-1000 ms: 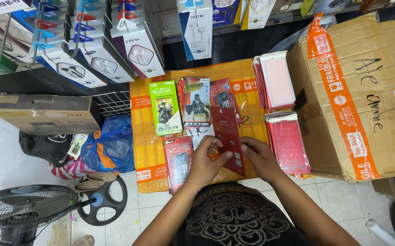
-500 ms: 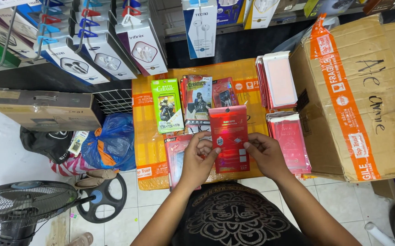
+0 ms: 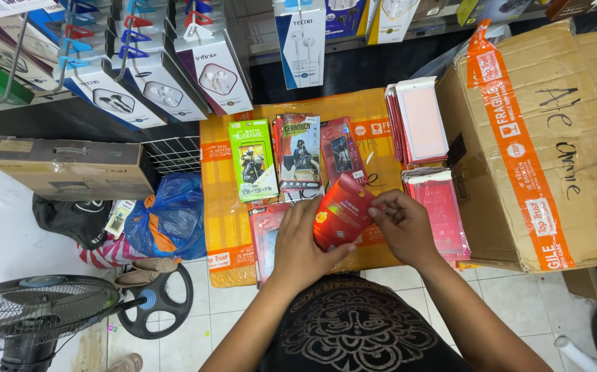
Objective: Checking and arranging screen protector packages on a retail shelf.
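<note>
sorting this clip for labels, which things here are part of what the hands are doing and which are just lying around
In hand:
- red packet, held by left hand and right hand
- green packet, dark packet and pink packet stack laid out on the orange-wrapped box

Lying about:
- big cardboard box
- blue plastic bag
- floor fan
- hanging earphone boxes

A glossy red plastic-wrapped flat packet is shown with bright glare. A large brown matt cardboard box is sealed with smooth orange tape. A crinkled blue plastic bag and shiny white floor tiles are seen.
</note>
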